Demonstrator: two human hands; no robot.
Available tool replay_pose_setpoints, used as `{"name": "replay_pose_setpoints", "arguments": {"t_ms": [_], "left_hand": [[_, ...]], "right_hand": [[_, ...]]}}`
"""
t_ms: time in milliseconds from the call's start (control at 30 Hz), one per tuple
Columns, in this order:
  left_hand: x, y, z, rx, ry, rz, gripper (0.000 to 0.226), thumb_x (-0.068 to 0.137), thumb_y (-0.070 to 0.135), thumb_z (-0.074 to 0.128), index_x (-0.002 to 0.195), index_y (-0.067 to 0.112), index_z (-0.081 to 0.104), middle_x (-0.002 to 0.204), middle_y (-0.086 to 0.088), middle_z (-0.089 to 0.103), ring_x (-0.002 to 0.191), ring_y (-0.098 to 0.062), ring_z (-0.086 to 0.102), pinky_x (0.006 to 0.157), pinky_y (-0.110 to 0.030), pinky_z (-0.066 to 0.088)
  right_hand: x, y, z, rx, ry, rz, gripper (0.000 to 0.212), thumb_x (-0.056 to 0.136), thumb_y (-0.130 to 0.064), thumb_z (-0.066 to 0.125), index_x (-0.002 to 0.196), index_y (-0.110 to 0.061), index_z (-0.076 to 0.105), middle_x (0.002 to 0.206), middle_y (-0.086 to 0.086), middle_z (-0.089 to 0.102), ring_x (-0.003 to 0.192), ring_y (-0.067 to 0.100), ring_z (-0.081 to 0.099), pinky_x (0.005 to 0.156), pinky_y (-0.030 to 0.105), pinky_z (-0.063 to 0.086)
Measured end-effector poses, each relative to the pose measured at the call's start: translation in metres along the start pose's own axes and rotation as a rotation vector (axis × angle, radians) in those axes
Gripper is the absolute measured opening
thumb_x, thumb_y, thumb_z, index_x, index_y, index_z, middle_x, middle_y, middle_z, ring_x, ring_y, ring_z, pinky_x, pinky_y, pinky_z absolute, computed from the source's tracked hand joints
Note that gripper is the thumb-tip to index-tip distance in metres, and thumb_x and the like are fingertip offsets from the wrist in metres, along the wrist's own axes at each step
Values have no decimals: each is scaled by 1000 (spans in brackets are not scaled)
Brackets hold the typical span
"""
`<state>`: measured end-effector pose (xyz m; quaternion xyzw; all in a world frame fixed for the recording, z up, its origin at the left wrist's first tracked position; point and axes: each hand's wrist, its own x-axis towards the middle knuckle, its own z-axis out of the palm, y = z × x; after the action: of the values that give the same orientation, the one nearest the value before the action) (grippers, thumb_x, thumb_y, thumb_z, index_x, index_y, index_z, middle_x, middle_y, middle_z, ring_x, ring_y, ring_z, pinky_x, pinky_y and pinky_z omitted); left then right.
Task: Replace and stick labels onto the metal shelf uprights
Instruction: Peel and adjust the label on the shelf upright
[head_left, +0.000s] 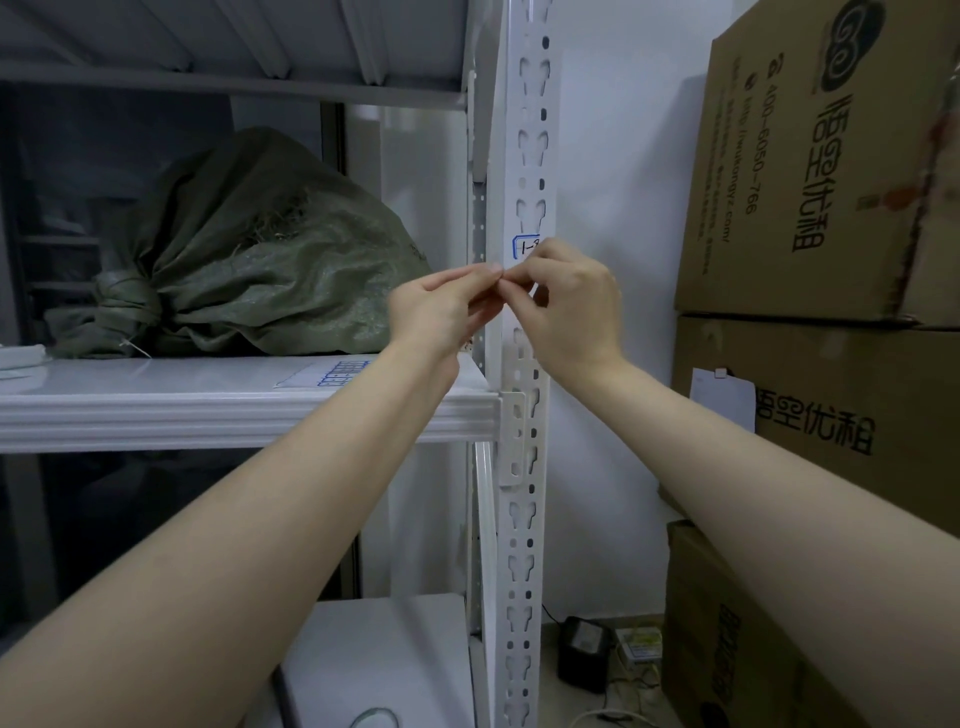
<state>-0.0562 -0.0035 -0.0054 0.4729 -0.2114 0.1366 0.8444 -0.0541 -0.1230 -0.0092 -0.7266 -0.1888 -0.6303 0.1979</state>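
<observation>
A white perforated metal upright (530, 135) runs up the middle of the head view. A white label with a blue border (524, 246) is stuck on it at chest height, its right part hidden behind my right hand. My left hand (441, 309) and my right hand (569, 306) meet fingertip to fingertip just below that label, in front of the upright. Both pinch a small white piece, mostly hidden by the fingers. A sheet of blue-bordered labels (327, 375) lies on the white shelf board (208, 410) to the left.
A green woven sack (260, 260) fills the shelf on the left. Stacked cardboard boxes (821, 208) stand close on the right. On the floor near the upright's foot sit a black adapter (582, 652) and cables.
</observation>
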Motion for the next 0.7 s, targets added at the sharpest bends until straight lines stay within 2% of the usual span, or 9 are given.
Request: {"name": "replay_pose_setpoints", "arguments": {"t_ms": [133, 233, 333, 533, 700], "left_hand": [[4, -2, 0, 59, -32, -29, 10, 82, -8, 68, 91, -4, 67, 72, -12, 72, 64, -17, 72, 68, -22, 60], [7, -3, 5, 166, 8, 11, 10, 86, -8, 65, 94, -2, 67, 82, -14, 70, 67, -17, 69, 66, -21, 60], [17, -4, 10, 282, 62, 103, 12, 89, -4, 62, 92, 5, 69, 82, -9, 70, 68, -14, 66, 63, -19, 58], [35, 0, 20, 457, 86, 279, 8, 81, 10, 77, 88, 13, 74, 82, -1, 73, 76, -13, 70, 67, -22, 59], [46, 1, 29, 514, 99, 329, 7, 82, 5, 74, 88, 10, 73, 75, -3, 73, 61, -8, 68, 63, -19, 56]], "right_hand": [[-1, 9, -4, 60, -78, 33, 15, 80, -31, 64, 80, -22, 76, 76, -7, 61, 56, 12, 56, 59, 38, 51], [-4, 12, -4, 80, -93, 66, 16, 82, -29, 63, 89, -23, 75, 81, -6, 62, 59, 12, 59, 63, 38, 53], [-2, 18, -1, 36, 7, 108, 14, 85, -26, 62, 90, -20, 73, 86, -5, 63, 61, 12, 58, 62, 37, 53], [18, 30, 1, -157, 71, 91, 11, 86, -22, 63, 90, -13, 68, 96, 2, 56, 77, 16, 56, 60, 36, 52], [35, 37, -2, -182, 68, 143, 14, 87, -23, 63, 94, -12, 68, 101, 2, 57, 78, 17, 57, 64, 35, 51]]}}
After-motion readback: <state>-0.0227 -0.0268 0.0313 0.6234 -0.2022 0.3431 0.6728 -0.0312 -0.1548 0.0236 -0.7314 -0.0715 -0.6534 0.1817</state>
